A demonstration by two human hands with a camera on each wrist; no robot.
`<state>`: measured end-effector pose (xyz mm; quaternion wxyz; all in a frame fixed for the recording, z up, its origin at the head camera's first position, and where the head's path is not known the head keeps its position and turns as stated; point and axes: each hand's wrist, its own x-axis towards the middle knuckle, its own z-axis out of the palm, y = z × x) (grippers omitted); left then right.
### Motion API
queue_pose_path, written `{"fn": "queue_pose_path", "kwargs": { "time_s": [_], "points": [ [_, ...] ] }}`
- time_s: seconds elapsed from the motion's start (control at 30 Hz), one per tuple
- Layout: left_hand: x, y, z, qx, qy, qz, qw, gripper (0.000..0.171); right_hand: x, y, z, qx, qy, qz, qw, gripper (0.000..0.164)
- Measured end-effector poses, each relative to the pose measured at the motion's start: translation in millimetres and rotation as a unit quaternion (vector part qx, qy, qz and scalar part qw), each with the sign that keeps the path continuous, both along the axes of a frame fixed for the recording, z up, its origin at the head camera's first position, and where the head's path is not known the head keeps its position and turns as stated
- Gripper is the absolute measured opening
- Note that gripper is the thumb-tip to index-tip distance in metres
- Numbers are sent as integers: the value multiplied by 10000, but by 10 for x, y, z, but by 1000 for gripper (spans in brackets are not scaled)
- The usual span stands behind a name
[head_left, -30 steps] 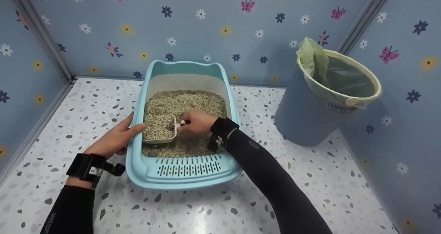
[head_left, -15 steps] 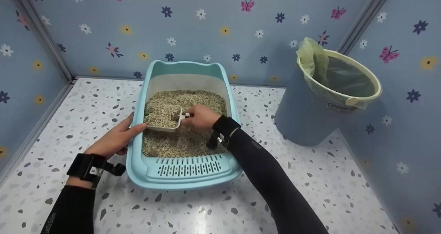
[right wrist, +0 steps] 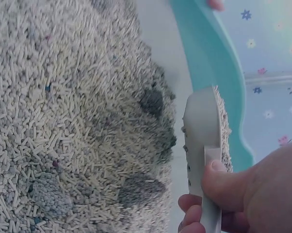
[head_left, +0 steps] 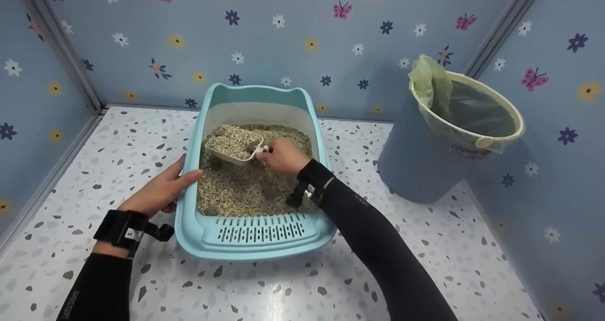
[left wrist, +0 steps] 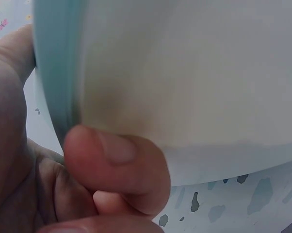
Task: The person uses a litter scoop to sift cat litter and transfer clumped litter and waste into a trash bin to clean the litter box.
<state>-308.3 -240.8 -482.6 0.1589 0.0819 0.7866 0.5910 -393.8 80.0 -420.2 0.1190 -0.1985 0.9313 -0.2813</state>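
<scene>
My right hand [head_left: 283,156] grips the handle of a pale litter scoop [right wrist: 202,119], thumb lying along it in the right wrist view. Litter heaps the scoop, with a dark clump near its handle end; it hangs tilted over the back left of the litter box [head_left: 185,221]. That box is light blue with a whitish inner wall and holds tan pellet litter [head_left: 250,188]. At the left rim my left hand [head_left: 158,188] grips the box, thumb over the edge and fingers [left wrist: 117,165] curled against the outer wall. Dark clumps [right wrist: 140,188] lie in the litter.
A blue bin [head_left: 416,165] with a cream rim and a greenish liner bag [head_left: 430,87] stands to the right. Blue flowered panels [head_left: 283,42] enclose the back and sides. The floor [head_left: 255,292] is white with grey specks.
My right hand has lifted the loaded scoop from the box's left middle toward its back, turning it slightly. The left hand has kept its place on the rim.
</scene>
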Motion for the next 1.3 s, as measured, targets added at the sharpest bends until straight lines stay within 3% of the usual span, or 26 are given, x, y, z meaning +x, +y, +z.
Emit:
{"fn": "queue_pose_path", "kwargs": {
  "time_s": [0.3,0.67,0.93,1.17,1.3],
  "points": [
    [20,-7,-2,14,2,33,10000,85,236,149,287,170,309,100,9993,43],
    [-8,24,-23,79,3,8,10000,88,482,691,499,185,269,255,9991,40],
    [34,-38,-48,67,-14,55,10000,88,400,625,451,111,235,343,9991,39],
    [23,9,-45,6,-46,68,10000,88,360,929,452,101,382,334,9987,33],
    [24,-4,-26,-35,-32,107,9999,91,367,876,488,-45,312,398,9987,35]
  ]
}}
